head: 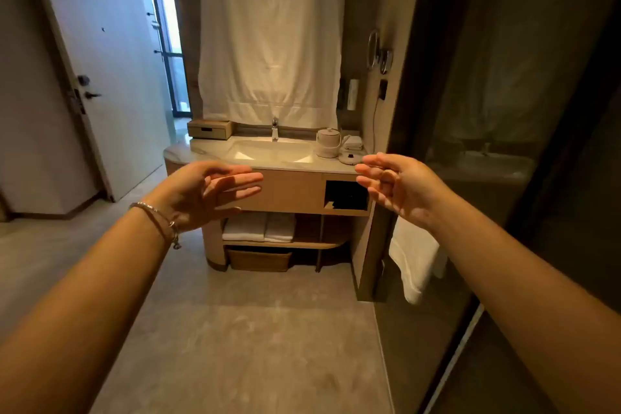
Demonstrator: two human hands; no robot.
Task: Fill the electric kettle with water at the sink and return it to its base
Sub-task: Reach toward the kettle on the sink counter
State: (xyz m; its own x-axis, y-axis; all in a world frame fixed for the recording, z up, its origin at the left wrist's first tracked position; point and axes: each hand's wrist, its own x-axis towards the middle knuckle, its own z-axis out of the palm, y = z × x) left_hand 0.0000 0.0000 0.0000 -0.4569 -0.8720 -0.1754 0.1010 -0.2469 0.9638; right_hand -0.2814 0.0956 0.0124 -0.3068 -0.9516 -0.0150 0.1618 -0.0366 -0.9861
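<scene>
Hands: left hand (205, 193) and right hand (400, 185) reach forward in mid-air, palms facing each other, fingers relaxed and spread, holding nothing; a bracelet (158, 217) circles the left wrist.
Hard to see: the right fingertips cover part of the counter (208, 148) edge; the open cubby (346, 195) below is too dark to show its contents; the glass panel (504, 111) on the right gives only a dim reflection.
Kettle: the white kettle (328, 143) stands upright on the counter's right end, beyond and between the hands, nearer the right one and well apart from both.
Beside it: a low round white disc (349, 157) lies just right of the kettle; whether it is the base cannot be told.
Containers: the basket (258, 259) sits on the floor under the unit, its inside unseen; folded towels (258, 227) fill the shelf above; the sink (268, 151) basin looks dry.
Farther back: a tap (275, 129), a wooden box (210, 129) and a hanging white cloth (272, 37).
</scene>
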